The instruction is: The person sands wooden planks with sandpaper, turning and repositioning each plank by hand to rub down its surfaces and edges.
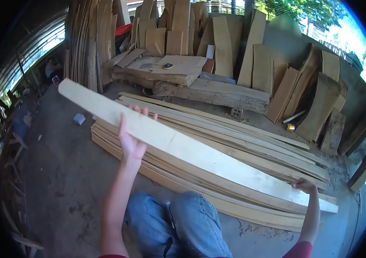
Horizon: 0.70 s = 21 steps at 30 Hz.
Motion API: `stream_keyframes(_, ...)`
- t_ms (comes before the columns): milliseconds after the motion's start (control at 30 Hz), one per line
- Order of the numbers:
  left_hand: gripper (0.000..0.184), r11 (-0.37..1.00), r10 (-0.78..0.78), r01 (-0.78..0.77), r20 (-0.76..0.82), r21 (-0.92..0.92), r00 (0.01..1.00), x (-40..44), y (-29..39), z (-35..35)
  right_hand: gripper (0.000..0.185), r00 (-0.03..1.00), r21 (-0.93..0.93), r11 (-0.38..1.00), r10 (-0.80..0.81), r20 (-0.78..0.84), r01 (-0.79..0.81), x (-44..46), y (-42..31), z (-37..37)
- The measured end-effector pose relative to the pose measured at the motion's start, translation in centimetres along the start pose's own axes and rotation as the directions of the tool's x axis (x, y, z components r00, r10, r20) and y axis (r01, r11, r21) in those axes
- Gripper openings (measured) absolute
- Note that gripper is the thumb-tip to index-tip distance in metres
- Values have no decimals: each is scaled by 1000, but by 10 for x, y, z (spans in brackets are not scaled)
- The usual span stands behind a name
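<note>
A long pale wooden board (183, 144) slants across the view, its left end raised and its right end low. My left hand (135, 139) grips it from underneath left of the middle, the thumb on the near face and fingertips showing over the far edge. Close to the right end, my right hand (306, 186) is closed over the board's upper edge. Beneath and behind the board lies a stack of similar long planks (157, 172) on the floor, partly hidden by it. My knees in blue jeans are just in front of the stack.
Behind the stack, a thick rough slab (217, 92) holds flat boards and a small dark disc (167, 66). Several wide planks (224, 47) lean on the back wall. A yellow tin (291, 127) and a pale block (79, 118) rest on the floor. A person (52, 69) sits far left.
</note>
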State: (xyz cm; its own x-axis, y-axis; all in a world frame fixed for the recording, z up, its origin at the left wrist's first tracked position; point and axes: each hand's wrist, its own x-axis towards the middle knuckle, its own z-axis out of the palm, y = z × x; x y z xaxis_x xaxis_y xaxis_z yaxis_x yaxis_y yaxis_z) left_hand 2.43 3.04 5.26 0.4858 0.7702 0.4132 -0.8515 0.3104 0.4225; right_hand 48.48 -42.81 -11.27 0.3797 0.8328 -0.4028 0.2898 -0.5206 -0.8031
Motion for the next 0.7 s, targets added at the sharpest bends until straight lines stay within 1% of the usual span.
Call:
stream_keyframes(33, 39, 999, -33, 34, -87, 7, 996, -4, -2, 12, 30, 999, 72, 997, 28, -27, -26, -2, 0, -4)
stream_keyframes(67, 39, 998, -55, 54, -92, -13, 994, -7, -3, 17, 25, 998, 71, 996, 54, 22, -56, -6, -2, -11)
stream_keyframes(100, 39, 999, -42, 40, -95, -26, 995, -8, -2, 18, 24, 996, 86, 994, 59, 63, -64, -7, -2, -15)
stream_keyframes(167, 42, 999, -40, 39, -42, -30, 998, -12, -3, 17, 25, 991, 108, 987, 108, 78, -116, -15, -13, -16)
stream_keyframes(200, 42, 999, -32, 30, -51, -44, 998, -14, -3, 16, 30, 988, 87, 990, 104, 112, -114, -15, -10, -19)
stream_keyframes(233, 42, 997, -29, 28, -16, -71, 999, -17, -5, 14, 32, 993, 274, 956, 91, 74, -108, -16, -12, -21)
stream_keyframes(267, 43, 996, -31, 34, 32, -85, 999, -18, -5, 13, 34, 997, 465, 882, 76, 29, -80, -14, -12, -16)
stream_keyframes(300, 42, 996, -22, 23, 11, -86, 1000, -21, -6, 14, 29, 993, 310, 946, 112, -30, -97, -12, -15, -18)
stream_keyframes(333, 42, 996, -18, 19, 14, -82, 1000, -22, -9, 14, 27, 965, 104, 987, 146, -219, -126, -11, -46, -8)
stream_keyframes(367, 42, 998, -8, 7, -14, -70, 1000, -24, -13, 12, 25, 904, -91, 977, 140, -404, -192, -8, -76, 2)
stream_keyframes(400, 41, 998, -5, 2, -45, -58, 999, -24, -19, 9, 27, 822, -169, 972, -228, -522, 162, 13, -65, 2)
stream_keyframes(433, 41, 998, -27, 26, -16, -63, 1000, -24, -27, 5, 30, 764, -260, 953, -284, -580, 157, 9, -117, 18)
stream_keyframes(467, 41, 996, -70, 66, -63, -58, 996, -26, -38, 8, 31, 624, -316, 864, -502, -599, 392, 17, -143, 34)
stream_keyframes(500, 41, 993, -115, 110, -107, -53, 988, -28, -50, 12, 31, 668, -125, 870, -451, -591, 477, 8, -190, 63)
stream_keyframes(533, 50, 983, -181, 183, -127, 7, 975, -32, -62, 11, 36, 655, 39, 766, -520, -548, 641, -3, -240, 98)
stream_keyframes(567, 54, 965, -250, 256, -87, 60, 964, -37, -75, 18, 40, 617, -77, 719, -642, -455, 691, 3, -254, 116)
stream_keyframes(600, 58, 940, -319, 323, -49, 112, 946, -45, -90, 26, 41, 555, -1, 609, -724, -410, 793, 9, -271, 145)
stream_keyframes(633, 64, 899, -417, 419, -44, 126, 908, -52, -102, 33, 31, 465, 227, 407, -752, -466, 885, 32, -264, 174)
stream_keyframes(667, 59, 840, -532, 519, 53, 159, 845, -58, -113, 34, 22, 510, -243, 609, -778, -366, 755, 18, -291, 193)
stream_keyframes(700, 66, 812, -577, 550, 136, 195, 805, -63, -125, 32, 33, 469, -511, 526, -847, -248, 680, 15, -309, 205)
